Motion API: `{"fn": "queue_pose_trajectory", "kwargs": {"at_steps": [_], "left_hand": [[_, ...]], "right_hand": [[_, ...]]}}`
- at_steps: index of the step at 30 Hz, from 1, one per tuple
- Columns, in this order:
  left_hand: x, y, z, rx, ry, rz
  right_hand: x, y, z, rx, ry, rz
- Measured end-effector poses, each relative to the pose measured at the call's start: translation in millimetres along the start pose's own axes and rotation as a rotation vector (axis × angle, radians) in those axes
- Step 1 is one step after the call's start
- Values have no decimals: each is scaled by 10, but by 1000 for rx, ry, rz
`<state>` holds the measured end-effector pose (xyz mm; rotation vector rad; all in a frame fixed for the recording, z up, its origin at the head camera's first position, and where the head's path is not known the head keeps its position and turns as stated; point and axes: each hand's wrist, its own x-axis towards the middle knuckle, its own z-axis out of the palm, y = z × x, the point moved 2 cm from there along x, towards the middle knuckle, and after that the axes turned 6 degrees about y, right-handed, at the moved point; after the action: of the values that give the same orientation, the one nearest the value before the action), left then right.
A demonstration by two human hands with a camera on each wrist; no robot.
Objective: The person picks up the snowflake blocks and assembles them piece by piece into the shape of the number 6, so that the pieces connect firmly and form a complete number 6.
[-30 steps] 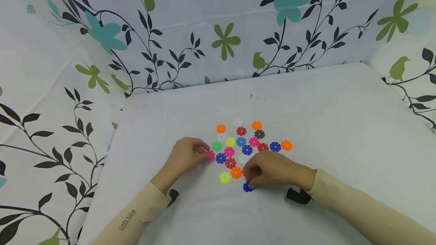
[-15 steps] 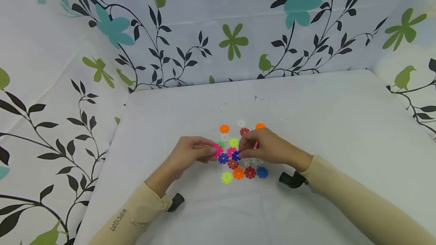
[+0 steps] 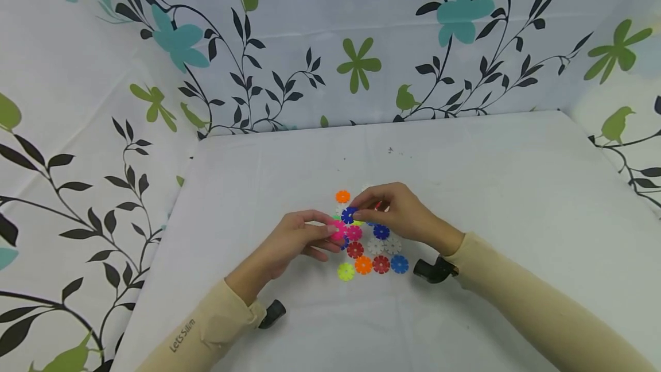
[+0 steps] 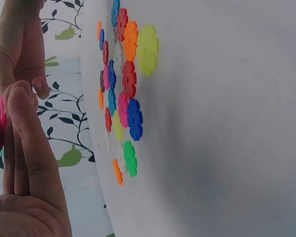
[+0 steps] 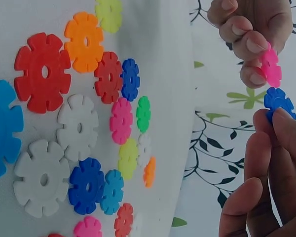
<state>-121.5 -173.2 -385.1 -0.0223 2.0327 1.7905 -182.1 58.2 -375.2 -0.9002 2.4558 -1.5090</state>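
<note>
My left hand (image 3: 304, 237) pinches a pink notched flower-shaped disc (image 5: 271, 66) above the table. A dark blue disc (image 5: 277, 100) of the same kind is between the thumb and fingers of my right hand (image 3: 400, 211). In the right wrist view the two discs stand edge to edge; whether their slots have joined I cannot tell. Beneath the hands several more discs lie flat on the white cloth, among them a yellow disc (image 3: 346, 271), an orange disc (image 3: 364, 264) and a light blue disc (image 3: 400, 264). My right hand hides part of the group in the head view.
A white cloth (image 3: 490, 177) covers the table. Patterned fabric with leaves and flowers (image 3: 289, 33) hangs behind it and at the sides. Black fittings (image 3: 434, 270) show at both wrists.
My left hand has lifted the pink disc from the table's left part. My right hand has carried the dark blue disc from the near edge up and left to it.
</note>
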Motion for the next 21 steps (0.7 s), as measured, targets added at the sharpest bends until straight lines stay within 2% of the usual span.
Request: {"fn": "queue_pose_trajectory", "kwargs": {"at_steps": [11,16,21], "left_hand": [[-7,16,31,-67,-9,18],[-29,30,37,-100,10,15],[-46,56,57,-106,60,27]], "right_hand": [[2,-21,20,56,-15,-13],[9,-29,34,81,-4,-26],[-7,-55,49,70,23,-41]]}}
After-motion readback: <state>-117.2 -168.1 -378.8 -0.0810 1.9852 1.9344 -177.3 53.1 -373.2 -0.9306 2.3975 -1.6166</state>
